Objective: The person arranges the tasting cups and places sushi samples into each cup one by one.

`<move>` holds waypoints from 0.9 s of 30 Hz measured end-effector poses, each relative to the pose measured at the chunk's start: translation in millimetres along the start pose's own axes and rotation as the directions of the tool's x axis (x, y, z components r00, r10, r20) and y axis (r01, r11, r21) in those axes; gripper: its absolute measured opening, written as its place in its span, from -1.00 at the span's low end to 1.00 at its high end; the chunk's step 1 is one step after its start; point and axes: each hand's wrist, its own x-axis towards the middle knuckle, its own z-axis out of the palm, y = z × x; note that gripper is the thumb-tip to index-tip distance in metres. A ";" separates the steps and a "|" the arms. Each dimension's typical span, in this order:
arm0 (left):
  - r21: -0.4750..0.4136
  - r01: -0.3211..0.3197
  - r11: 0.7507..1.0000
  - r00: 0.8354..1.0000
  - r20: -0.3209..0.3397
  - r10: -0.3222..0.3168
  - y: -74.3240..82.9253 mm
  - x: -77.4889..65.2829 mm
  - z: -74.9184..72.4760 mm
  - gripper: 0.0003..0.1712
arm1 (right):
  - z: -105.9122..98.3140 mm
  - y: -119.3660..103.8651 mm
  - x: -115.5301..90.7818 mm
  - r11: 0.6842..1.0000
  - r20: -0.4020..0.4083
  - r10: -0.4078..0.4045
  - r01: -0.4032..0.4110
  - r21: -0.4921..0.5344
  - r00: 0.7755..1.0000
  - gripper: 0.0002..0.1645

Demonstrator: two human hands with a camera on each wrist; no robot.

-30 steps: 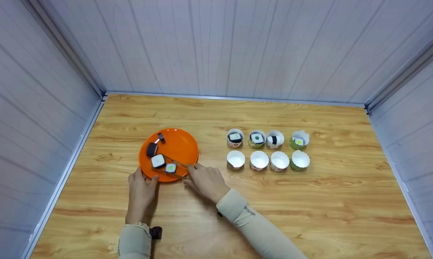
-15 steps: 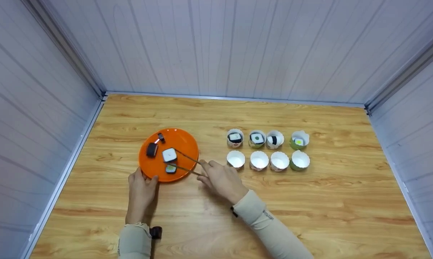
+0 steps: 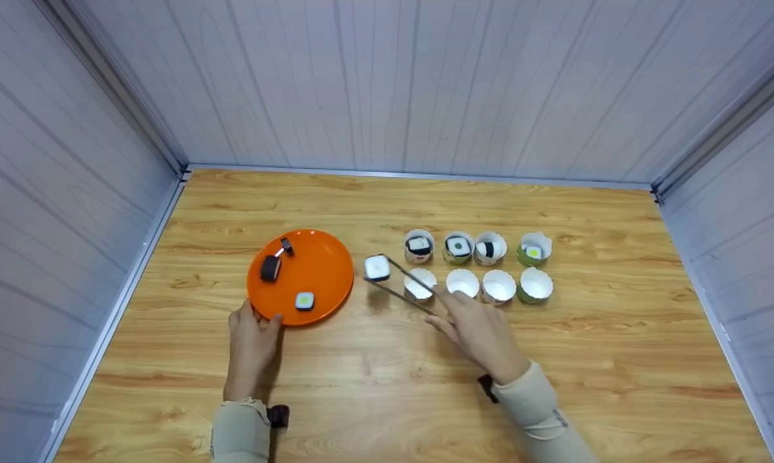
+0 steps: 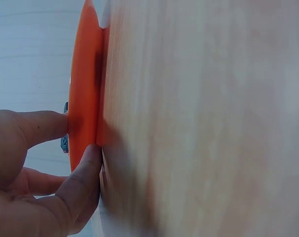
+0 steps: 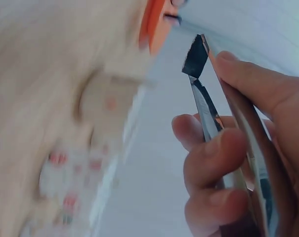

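My left hand (image 3: 253, 344) holds the near-left rim of the orange plate (image 3: 325, 263), which rests on the table. In my right hand (image 3: 483, 334) is a pair of metal tongs (image 5: 235, 101). Their tips grip a white sushi roll piece (image 3: 377, 267) with a dark band, held above the table between plate and cups. Its dark side faces the right wrist view. Still on the plate are a sushi piece with a yellow-green centre (image 3: 304, 300), a dark-sided piece (image 3: 270, 268) and a small dark-and-white piece (image 3: 287, 246).
Two rows of paper cups stand right of the plate. Back-row cups, such as the leftmost cup (image 3: 419, 258), hold sushi pieces; the front-row cups, such as the rightmost cup (image 3: 533, 297), show white insides. Pale panel walls (image 3: 374, 90) enclose the wooden table (image 3: 387, 399).
My right hand moves right, and the tongs lift the white sushi piece off the plate and past its right rim. My left hand stays at the plate.
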 end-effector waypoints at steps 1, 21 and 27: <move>0.000 -0.005 1.000 1.000 0.002 0.005 0.1 -0.5 0.4 -0.22 | -4.4 5.2 -5.3 1.000 -0.012 0.012 -0.012 -0.008 1.000 -0.37; -0.011 0.030 1.000 0.999 0.025 -0.030 1.1 0.5 0.9 -0.20 | -21.4 41.9 -45.8 0.981 0.092 0.195 -0.194 -0.023 0.976 -0.32; -0.004 0.018 1.000 1.000 0.024 -0.018 0.0 0.3 0.1 -0.22 | -19.7 42.4 -45.2 0.972 0.140 0.232 -0.233 -0.008 0.963 -0.33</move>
